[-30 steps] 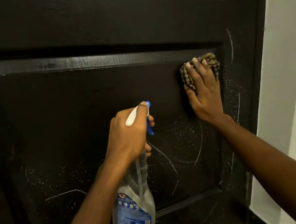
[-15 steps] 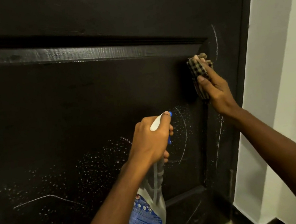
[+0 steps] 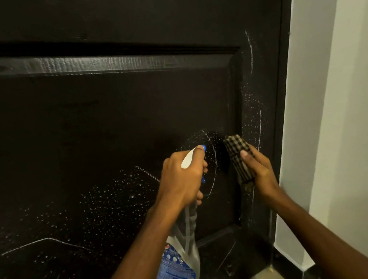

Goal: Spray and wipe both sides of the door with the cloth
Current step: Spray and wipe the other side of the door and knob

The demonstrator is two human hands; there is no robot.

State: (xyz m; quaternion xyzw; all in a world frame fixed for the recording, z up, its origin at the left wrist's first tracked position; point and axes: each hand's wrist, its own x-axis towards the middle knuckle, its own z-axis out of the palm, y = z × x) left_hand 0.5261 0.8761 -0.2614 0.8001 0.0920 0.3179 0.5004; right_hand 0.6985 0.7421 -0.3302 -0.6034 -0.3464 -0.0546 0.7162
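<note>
Against the dark wooden door [image 3: 104,127], the right hand [image 3: 260,172] pinches the checked cloth [image 3: 236,149], probably soft, best bunched; the left hand [image 3: 181,178] grips a clear spray bottle [image 3: 181,271].

Illegible label on spray bottle [image 3: 178,276]

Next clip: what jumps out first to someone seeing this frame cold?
A checked cloth stands out, held by the right hand against the dark door, at the right edge of its panel. Just left, the left hand grips a spray bottle; white droplets speckle the lower panel.
</note>
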